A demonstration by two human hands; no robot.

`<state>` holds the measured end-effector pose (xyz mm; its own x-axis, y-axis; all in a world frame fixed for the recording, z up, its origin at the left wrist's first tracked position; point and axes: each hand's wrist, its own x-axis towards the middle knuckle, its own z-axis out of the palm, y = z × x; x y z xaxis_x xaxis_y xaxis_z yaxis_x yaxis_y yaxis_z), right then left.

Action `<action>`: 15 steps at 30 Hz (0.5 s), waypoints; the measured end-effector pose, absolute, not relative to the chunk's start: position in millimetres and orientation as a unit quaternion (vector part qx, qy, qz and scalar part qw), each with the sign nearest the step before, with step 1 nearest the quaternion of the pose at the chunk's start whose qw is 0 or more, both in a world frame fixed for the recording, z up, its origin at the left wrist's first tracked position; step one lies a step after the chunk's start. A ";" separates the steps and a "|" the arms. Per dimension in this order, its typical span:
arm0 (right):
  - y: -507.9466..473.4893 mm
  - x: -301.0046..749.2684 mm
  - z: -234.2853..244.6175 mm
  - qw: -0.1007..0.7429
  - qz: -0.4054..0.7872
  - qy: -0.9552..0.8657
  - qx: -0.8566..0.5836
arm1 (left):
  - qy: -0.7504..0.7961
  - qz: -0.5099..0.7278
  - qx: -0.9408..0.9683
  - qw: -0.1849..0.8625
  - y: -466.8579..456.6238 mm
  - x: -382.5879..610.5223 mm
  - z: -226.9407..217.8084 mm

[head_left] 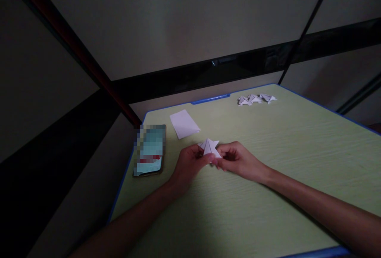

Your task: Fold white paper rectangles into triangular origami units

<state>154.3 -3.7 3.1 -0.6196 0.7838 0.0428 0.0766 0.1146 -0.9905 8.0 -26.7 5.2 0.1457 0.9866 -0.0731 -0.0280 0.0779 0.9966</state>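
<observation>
From where I stand, the person's left hand [188,162] and right hand [240,160] both pinch a small, pointed, white folded-paper figure [209,147] between thumbs and fingers, just over the pale green, blue-edged table [300,151]. Just beyond the left hand lies a flat, white, four-sided piece of paper [183,124], with a dark-rimmed rectangular phone [154,147], its screen lit, to its left. Three white folded-paper figures [254,99] sit in a row near the far right corner, well apart from the hands.
</observation>
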 end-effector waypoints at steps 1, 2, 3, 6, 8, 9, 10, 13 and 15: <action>-3.9 154.3 2.4 0.303 0.581 -0.686 -0.315 | 0.479 0.449 0.503 0.562 -27.2 7.6 5.1; -4.1 154.2 1.8 0.306 0.578 -0.687 -0.315 | 0.485 0.446 0.500 0.562 -27.6 7.3 5.0; -4.3 154.0 1.2 0.309 0.577 -0.687 -0.316 | 0.490 0.444 0.496 0.563 -27.9 6.9 5.0; -5.5 153.0 0.6 0.324 0.576 -0.677 -0.322 | 0.504 0.442 0.477 0.568 -28.3 6.4 5.0; -6.9 152.5 1.0 0.334 0.570 -0.672 -0.334 | 0.501 0.447 0.470 0.574 -28.4 6.9 4.8; -7.9 152.5 1.3 0.337 0.564 -0.672 -0.341 | 0.497 0.448 0.469 0.576 -28.5 7.4 4.7; -8.9 152.7 1.5 0.339 0.557 -0.675 -0.346 | 0.493 0.448 0.470 0.579 -28.6 7.9 4.6; -12.1 154.9 1.8 0.347 0.525 -0.695 -0.348 | 0.473 0.436 0.479 0.597 -29.0 9.7 4.9; -13.4 156.8 1.5 0.357 0.501 -0.710 -0.343 | 0.448 0.432 0.484 0.615 -28.9 10.5 5.7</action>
